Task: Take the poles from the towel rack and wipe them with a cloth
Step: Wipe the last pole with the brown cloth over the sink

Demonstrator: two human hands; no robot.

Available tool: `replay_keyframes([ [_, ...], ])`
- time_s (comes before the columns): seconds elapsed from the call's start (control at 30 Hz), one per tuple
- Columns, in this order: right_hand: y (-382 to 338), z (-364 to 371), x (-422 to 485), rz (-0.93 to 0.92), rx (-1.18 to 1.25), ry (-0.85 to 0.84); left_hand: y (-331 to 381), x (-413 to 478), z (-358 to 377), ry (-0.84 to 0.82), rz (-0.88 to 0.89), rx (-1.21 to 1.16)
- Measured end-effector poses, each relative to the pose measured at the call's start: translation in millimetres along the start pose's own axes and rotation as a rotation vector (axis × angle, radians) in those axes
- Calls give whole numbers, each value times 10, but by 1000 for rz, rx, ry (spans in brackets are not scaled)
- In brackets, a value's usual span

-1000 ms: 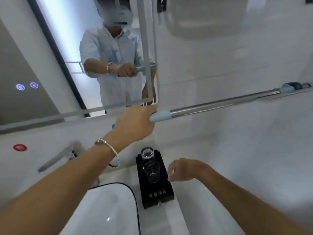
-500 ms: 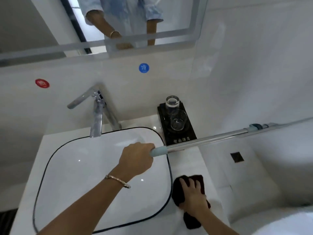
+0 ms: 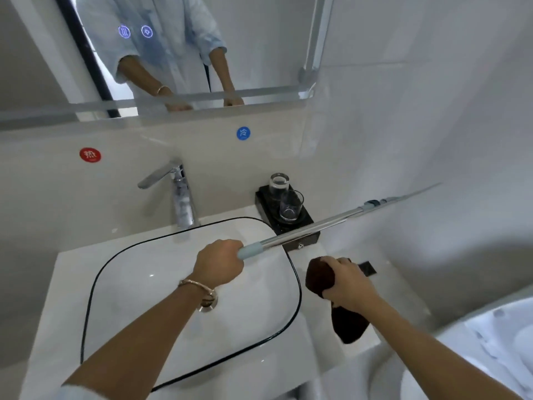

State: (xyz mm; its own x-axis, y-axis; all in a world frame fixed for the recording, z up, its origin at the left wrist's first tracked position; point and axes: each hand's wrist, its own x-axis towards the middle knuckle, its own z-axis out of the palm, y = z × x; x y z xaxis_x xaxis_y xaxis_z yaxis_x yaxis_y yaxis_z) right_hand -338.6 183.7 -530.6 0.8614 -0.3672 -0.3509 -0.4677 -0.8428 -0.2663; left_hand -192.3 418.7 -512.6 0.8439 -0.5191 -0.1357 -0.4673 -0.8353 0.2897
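A chrome pole with pale blue end caps stretches from above the sink toward the right wall. My left hand grips its near end, fingers curled round the blue cap, a bracelet on the wrist. My right hand grips a dark brown cloth, held up off the counter just below and to the right of the pole. Part of the cloth hangs down under my wrist. Cloth and pole are apart.
Below my left hand lies a white sink with a black rim and a chrome faucet. A black tray with two glasses stands behind the pole. A mirror hangs above. A white toilet sits at lower right.
The view swung down from the wall to the sink. My left hand brought the pole down over the basin. My right hand took the brown cloth from the counter and lifted it.
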Motion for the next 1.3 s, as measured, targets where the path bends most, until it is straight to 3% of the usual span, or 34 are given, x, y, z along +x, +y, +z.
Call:
replay_keyframes([
  [0.2, -394, -728, -251, -121, 35, 150, 55, 11, -103, 28, 28, -7],
  [0.37, -858, -965, -250, -314, 65, 176, -52, -155, -104, 32, -11, 23],
  [0.8, -1843, 50, -495, -778, -120, -56, -845, -1371, 287, -114, -287, 31],
  [0.93, -2114, 384, -562, -785, -119, -62, -1178, -1437, 228, -154, -310, 32],
  [1.2, -2636, 818, -563, -607, -43, -143, -1802, -1516, 234, -298, -209, -25],
  [1.3, -2783, 999, -580, -563, -47, -159, -2046, -1569, 290, -287, -135, 68],
])
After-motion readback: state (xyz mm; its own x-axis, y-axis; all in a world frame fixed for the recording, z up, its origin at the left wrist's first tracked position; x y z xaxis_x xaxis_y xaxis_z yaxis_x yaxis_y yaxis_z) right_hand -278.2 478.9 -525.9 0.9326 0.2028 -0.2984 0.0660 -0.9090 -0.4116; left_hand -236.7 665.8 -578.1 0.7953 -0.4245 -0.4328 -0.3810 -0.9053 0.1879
